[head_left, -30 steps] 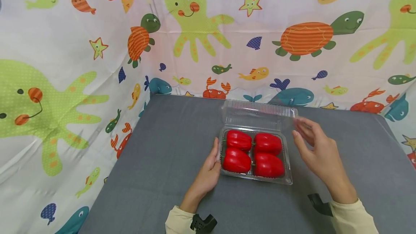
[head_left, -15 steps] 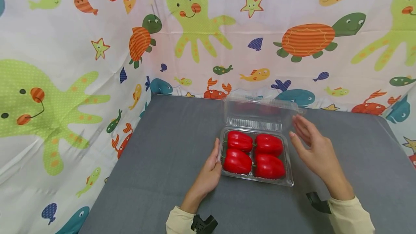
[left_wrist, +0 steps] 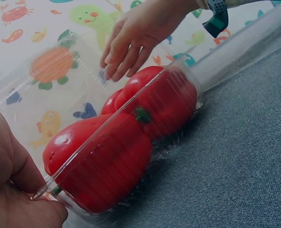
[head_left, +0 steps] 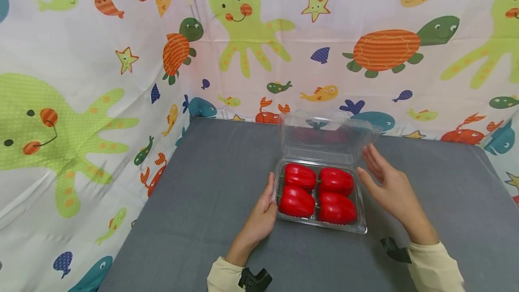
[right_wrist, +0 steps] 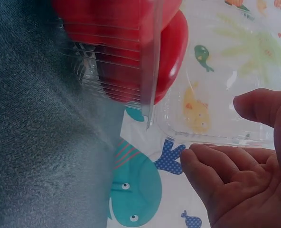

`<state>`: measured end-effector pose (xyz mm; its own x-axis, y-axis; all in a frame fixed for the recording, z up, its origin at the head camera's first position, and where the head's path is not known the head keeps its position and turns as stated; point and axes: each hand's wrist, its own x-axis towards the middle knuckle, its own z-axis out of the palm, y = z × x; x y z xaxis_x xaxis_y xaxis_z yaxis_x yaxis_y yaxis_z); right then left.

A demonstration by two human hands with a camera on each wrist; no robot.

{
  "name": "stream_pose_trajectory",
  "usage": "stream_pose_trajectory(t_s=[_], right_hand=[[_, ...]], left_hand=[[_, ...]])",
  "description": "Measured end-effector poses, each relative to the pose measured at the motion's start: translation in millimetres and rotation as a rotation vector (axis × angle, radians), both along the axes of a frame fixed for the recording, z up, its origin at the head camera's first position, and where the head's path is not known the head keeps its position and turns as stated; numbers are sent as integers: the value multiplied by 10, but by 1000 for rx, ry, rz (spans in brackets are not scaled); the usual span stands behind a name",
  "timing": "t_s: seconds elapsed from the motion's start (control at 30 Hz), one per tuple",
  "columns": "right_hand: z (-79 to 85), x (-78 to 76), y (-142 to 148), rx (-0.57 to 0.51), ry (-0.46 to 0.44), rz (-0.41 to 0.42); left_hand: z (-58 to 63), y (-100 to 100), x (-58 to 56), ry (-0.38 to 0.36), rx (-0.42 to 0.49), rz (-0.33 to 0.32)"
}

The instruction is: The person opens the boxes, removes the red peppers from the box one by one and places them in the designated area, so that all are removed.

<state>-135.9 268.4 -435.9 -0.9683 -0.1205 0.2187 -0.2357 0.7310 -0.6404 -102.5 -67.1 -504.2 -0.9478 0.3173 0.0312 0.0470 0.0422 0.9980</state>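
A clear plastic clamshell box (head_left: 361,227) stands on the grey table, holding several red bell peppers (head_left: 297,201) laid in two rows. Its hinged lid (head_left: 316,150) is tilted up at the back. At the box's left side is my left hand (head_left: 258,220); in the left wrist view, its thumb and fingers (left_wrist: 50,212) pinch the rim at a corner. My right hand (head_left: 393,188) is at the lid's right edge. In the right wrist view, its extended fingers (right_wrist: 211,164) lie right along that edge, with the thumb apart on the other side.
The grey cloth-covered table (head_left: 202,220) stretches to both sides of the box. Behind and to the left hangs a white curtain (head_left: 251,98) printed with sea animals, close behind the raised lid.
The lid has swung upward from lying back nearly flat to a steeper tilt. My right hand has shifted slightly left along with it, while the left hand keeps its place on the box.
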Motion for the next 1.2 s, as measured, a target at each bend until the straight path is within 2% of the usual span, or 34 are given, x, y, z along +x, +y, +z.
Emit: stream_pose_trajectory(t_s=[0.6,1.2], right_hand=[[-57,-119,5,-1,-43,39],[-87,-228,13,-55,-95,73]], left_hand=[[-8,9,5,0,-1,12],[1,10,6,10,-2,23]])
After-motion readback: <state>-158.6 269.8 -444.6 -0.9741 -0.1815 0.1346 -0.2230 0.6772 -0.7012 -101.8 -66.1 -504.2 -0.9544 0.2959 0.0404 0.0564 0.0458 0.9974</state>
